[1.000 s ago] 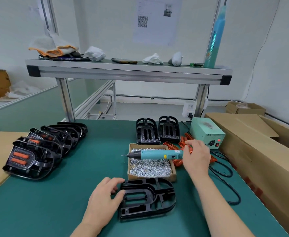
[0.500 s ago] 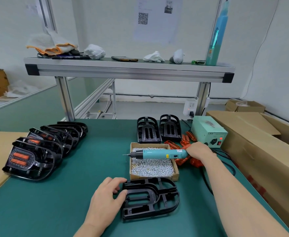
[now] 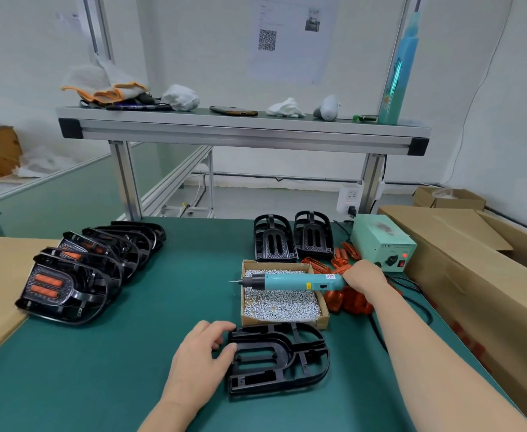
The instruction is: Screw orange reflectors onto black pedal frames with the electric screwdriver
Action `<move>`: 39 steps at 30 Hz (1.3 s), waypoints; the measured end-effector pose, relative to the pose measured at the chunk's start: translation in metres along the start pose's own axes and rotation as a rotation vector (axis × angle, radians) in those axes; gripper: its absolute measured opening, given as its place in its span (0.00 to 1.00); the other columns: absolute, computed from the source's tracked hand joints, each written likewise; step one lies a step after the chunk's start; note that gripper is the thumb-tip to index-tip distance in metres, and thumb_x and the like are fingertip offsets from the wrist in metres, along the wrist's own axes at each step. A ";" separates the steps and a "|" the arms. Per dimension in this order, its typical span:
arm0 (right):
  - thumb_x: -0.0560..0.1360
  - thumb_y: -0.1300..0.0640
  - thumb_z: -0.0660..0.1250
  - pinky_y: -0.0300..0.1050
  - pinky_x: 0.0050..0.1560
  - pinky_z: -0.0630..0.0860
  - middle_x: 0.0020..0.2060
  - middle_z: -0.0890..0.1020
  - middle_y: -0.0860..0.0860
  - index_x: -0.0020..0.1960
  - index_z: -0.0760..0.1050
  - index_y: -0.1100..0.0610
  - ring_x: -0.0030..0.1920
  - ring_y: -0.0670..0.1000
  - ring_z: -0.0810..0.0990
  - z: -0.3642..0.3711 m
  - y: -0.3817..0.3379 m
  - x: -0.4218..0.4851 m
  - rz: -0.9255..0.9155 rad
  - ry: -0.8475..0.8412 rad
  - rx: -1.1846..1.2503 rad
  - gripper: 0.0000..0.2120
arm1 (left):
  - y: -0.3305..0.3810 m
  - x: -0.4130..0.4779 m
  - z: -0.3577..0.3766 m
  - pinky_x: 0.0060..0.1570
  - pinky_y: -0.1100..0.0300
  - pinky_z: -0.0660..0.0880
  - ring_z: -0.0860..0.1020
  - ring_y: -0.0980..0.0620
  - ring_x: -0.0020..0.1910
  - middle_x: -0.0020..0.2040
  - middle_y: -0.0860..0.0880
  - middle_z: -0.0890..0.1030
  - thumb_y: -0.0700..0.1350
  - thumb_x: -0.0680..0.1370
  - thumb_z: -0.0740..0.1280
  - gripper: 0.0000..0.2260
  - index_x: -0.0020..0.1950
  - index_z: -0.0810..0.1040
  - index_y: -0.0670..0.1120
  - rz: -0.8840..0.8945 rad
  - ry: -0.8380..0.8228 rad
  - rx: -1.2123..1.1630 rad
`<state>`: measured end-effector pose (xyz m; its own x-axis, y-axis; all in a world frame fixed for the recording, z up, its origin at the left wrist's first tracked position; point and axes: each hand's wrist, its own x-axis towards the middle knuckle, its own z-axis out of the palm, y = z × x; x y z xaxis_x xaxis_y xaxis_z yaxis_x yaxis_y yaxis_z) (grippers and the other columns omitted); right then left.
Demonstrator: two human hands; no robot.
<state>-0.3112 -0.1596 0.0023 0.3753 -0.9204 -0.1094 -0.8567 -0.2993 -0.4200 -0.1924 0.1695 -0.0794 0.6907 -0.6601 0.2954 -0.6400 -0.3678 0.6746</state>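
**OP:** While the left hand [image 3: 199, 353] steadies the black pedal frame [image 3: 282, 357], flat on the counter [image 3: 168, 291] just in front of the box of screws [image 3: 323, 318], I log its fingers curled on the frame's left end, thumb against the rim.

**DESK:** Right hand?

**OP:** Right hand [image 3: 363, 279] sits knuckles-up over the loose orange reflectors [image 3: 349, 302], at the butt of the electric screwdriver [image 3: 293, 281]. The tool lies across the box, bit pointing left. Fingers are hidden. I can't tell whether they pinch a reflector, the tool, or nothing.

**DESK:** Step, as you read it?

**OP:** My guess is fetching a reflector for the bare frame. No orange in it yet.

**DESK:** Advice?

**OP:** Take one reflector only, off the top of the heap. Seat it square, holes lined up, before reaching for the tool. Left hand presses the frame down, clear of the bit. Lift the driver straight up so it doesn't rake screws out. Drive upright, since a tilted bit will likely slip.
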 end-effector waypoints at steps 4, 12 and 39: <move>0.78 0.62 0.60 0.44 0.30 0.65 0.35 0.76 0.53 0.35 0.69 0.57 0.34 0.51 0.73 0.004 0.002 -0.001 -0.022 0.023 -0.001 0.13 | -0.001 0.001 0.001 0.48 0.65 0.72 0.76 0.60 0.45 0.42 0.58 0.75 0.49 0.75 0.71 0.11 0.54 0.78 0.62 -0.007 -0.004 -0.001; 0.76 0.67 0.64 0.50 0.60 0.76 0.56 0.83 0.53 0.57 0.84 0.58 0.56 0.54 0.78 -0.009 0.001 -0.009 -0.041 0.089 0.483 0.15 | -0.003 0.003 0.002 0.46 0.68 0.70 0.75 0.61 0.46 0.43 0.59 0.75 0.50 0.75 0.71 0.11 0.54 0.78 0.63 -0.009 -0.007 0.004; 0.73 0.59 0.77 0.47 0.56 0.71 0.43 0.82 0.41 0.50 0.85 0.49 0.48 0.48 0.75 0.080 -0.020 -0.155 -0.912 0.468 0.463 0.07 | 0.003 -0.001 -0.002 0.52 0.58 0.75 0.77 0.57 0.42 0.41 0.54 0.77 0.56 0.77 0.68 0.18 0.67 0.74 0.62 0.035 0.051 -0.148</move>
<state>-0.3239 0.0097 -0.0443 0.5416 -0.4377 0.7177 -0.0789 -0.8765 -0.4749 -0.1942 0.1705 -0.0758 0.6872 -0.6355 0.3519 -0.6103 -0.2423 0.7542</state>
